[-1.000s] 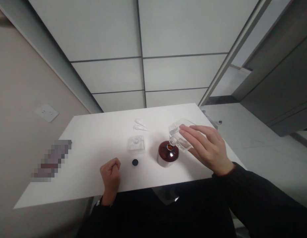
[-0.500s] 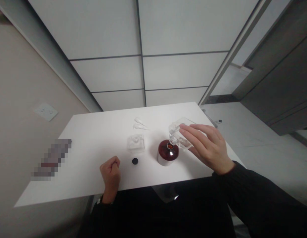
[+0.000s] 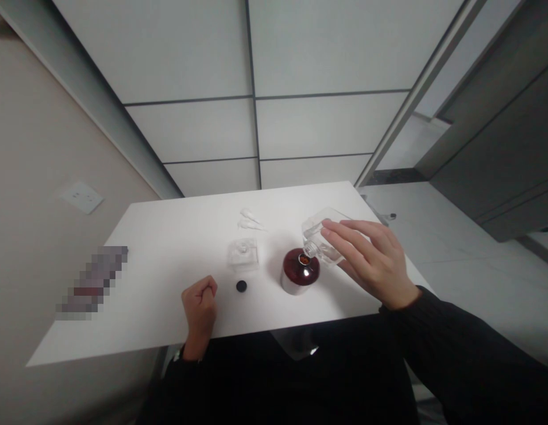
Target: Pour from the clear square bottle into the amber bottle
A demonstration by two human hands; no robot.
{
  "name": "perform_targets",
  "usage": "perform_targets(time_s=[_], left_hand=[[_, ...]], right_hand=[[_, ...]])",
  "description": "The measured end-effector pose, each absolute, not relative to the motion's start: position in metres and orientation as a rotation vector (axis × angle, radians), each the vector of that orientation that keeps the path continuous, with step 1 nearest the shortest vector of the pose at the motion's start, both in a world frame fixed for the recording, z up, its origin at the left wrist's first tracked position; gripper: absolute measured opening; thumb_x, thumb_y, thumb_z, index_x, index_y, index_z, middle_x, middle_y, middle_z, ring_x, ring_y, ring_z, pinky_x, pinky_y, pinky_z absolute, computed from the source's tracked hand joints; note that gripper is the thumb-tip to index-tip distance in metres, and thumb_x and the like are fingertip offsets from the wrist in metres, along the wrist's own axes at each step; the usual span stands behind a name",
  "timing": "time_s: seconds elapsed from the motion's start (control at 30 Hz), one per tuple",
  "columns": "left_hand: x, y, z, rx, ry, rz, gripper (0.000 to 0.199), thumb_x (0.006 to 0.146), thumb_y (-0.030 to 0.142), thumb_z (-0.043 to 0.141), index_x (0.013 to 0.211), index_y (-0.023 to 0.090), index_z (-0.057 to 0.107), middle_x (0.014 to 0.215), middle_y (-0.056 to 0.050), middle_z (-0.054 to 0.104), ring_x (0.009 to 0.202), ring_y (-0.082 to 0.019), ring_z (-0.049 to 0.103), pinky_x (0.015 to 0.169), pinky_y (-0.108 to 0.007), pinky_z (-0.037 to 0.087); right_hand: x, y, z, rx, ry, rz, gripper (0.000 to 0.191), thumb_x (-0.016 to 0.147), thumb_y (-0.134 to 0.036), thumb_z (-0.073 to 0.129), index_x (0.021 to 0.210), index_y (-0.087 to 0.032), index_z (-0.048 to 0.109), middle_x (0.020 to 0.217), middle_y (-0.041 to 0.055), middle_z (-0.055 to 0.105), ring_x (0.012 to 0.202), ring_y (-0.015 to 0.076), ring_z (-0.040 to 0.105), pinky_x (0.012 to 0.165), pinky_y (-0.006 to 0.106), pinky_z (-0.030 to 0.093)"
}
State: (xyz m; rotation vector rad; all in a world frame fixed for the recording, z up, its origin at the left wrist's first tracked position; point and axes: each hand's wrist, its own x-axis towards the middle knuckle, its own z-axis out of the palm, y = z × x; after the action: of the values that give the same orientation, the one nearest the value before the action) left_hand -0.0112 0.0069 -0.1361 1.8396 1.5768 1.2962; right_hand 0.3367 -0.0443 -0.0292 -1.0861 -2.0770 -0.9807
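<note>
My right hand (image 3: 371, 257) is closed around a clear bottle (image 3: 325, 233), tilted so that its neck points down and left. The bottle's mouth is at the opening of a dark red-brown bottle (image 3: 298, 268), which stands upright on the white table. Whether the two mouths touch, I cannot tell. My left hand (image 3: 201, 304) rests near the table's front edge in a fist; whether anything is inside it is hidden. A small round black cap (image 3: 241, 286) lies to the right of that fist. Behind the cap sits a clear square bottle (image 3: 242, 255) with a short neck.
Two clear pointed nozzle-like pieces (image 3: 251, 221) lie toward the back of the white table (image 3: 159, 248). A pixelated item (image 3: 94, 283) is at the table's left edge. Pale panels (image 3: 212, 133) rise behind the table, and a wall socket (image 3: 83, 196) is on the left.
My left hand has shifted very slightly to the right. My right hand and the tilted clear bottle stay almost where they were, over the dark red-brown bottle.
</note>
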Motion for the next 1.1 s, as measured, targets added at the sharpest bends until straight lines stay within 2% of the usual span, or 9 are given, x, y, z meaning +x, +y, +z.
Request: perform_targets(time_s=[0.13, 0.23, 0.3, 0.5, 0.67, 0.83, 0.97, 1.1], left_hand=[[-0.0119, 0.0077, -0.1362, 1.842, 1.583, 1.284, 0.022, 0.069, 0.022, 0.044, 0.049, 0.023, 0.036, 0.045, 0.004, 0.03, 0.042, -0.011, 0.032, 0.049, -0.029, 0.021], [-0.0126, 0.0078, -0.1364, 1.841, 1.59, 1.276, 0.022, 0.07, 0.023, 0.044, 0.049, 0.023, 0.036, 0.045, 0.004, 0.03, 0.042, -0.011, 0.032, 0.049, -0.029, 0.021], [-0.0127, 0.0078, -0.1365, 1.839, 1.594, 1.271, 0.022, 0.07, 0.023, 0.044, 0.05, 0.023, 0.036, 0.045, 0.004, 0.03, 0.042, -0.011, 0.032, 0.049, -0.029, 0.022], [-0.0119, 0.0082, -0.1365, 1.842, 1.59, 1.268, 0.022, 0.07, 0.024, 0.044, 0.05, 0.023, 0.036, 0.045, 0.004, 0.031, 0.043, -0.012, 0.033, 0.05, -0.03, 0.023], [-0.0121, 0.0092, -0.1373, 1.839, 1.584, 1.269, 0.022, 0.07, 0.024, 0.043, 0.05, 0.024, 0.036, 0.046, 0.004, 0.03, 0.043, -0.011, 0.032, 0.049, -0.03, 0.023], [-0.012, 0.0085, -0.1365, 1.829, 1.587, 1.266, 0.021, 0.069, 0.023, 0.043, 0.05, 0.024, 0.035, 0.046, 0.004, 0.029, 0.043, -0.012, 0.031, 0.049, -0.03, 0.022], [-0.0115, 0.0081, -0.135, 1.82, 1.59, 1.258, 0.021, 0.069, 0.023, 0.043, 0.05, 0.024, 0.036, 0.046, 0.004, 0.03, 0.043, -0.012, 0.031, 0.049, -0.03, 0.021], [-0.0113, 0.0086, -0.1345, 1.816, 1.592, 1.257, 0.02, 0.068, 0.024, 0.044, 0.049, 0.023, 0.036, 0.045, 0.004, 0.03, 0.043, -0.012, 0.031, 0.05, -0.03, 0.022]], right_hand=[[0.3377, -0.0446, -0.0308, -1.095, -2.073, -0.954, 0.047, 0.096, -0.004, 0.074, 0.14, -0.012, 0.064, 0.127, 0.0114, 0.081, 0.114, 0.0244, 0.07, 0.098, 0.038, 0.055], [0.3386, -0.0451, -0.033, -1.113, -2.059, -0.919, 0.064, 0.097, -0.007, 0.074, 0.156, -0.016, 0.054, 0.13, 0.0096, 0.08, 0.115, 0.0241, 0.071, 0.098, 0.038, 0.056], [0.3391, -0.0453, -0.0341, -1.124, -2.053, -0.907, 0.068, 0.098, -0.008, 0.073, 0.161, -0.019, 0.049, 0.131, 0.0083, 0.08, 0.116, 0.0238, 0.072, 0.099, 0.037, 0.057], [0.34, -0.0452, -0.0339, -1.123, -2.059, -0.92, 0.063, 0.099, -0.008, 0.072, 0.158, -0.02, 0.052, 0.132, 0.0076, 0.08, 0.116, 0.0229, 0.072, 0.099, 0.037, 0.057], [0.3403, -0.0444, -0.0331, -1.103, -2.07, -0.942, 0.054, 0.098, -0.007, 0.073, 0.148, -0.017, 0.059, 0.13, 0.0094, 0.08, 0.116, 0.0235, 0.071, 0.099, 0.037, 0.056], [0.3406, -0.0448, -0.0337, -1.111, -2.061, -0.921, 0.061, 0.098, -0.007, 0.072, 0.155, -0.021, 0.055, 0.132, 0.0071, 0.079, 0.118, 0.0226, 0.071, 0.1, 0.037, 0.057], [0.3409, -0.0452, -0.0341, -1.11, -2.066, -0.931, 0.058, 0.098, -0.005, 0.072, 0.152, -0.019, 0.057, 0.133, 0.0079, 0.079, 0.118, 0.0229, 0.072, 0.101, 0.037, 0.057], [0.3416, -0.045, -0.0352, -1.111, -2.06, -0.913, 0.066, 0.098, -0.006, 0.072, 0.159, -0.024, 0.052, 0.135, 0.0064, 0.078, 0.119, 0.0229, 0.072, 0.102, 0.037, 0.057]])
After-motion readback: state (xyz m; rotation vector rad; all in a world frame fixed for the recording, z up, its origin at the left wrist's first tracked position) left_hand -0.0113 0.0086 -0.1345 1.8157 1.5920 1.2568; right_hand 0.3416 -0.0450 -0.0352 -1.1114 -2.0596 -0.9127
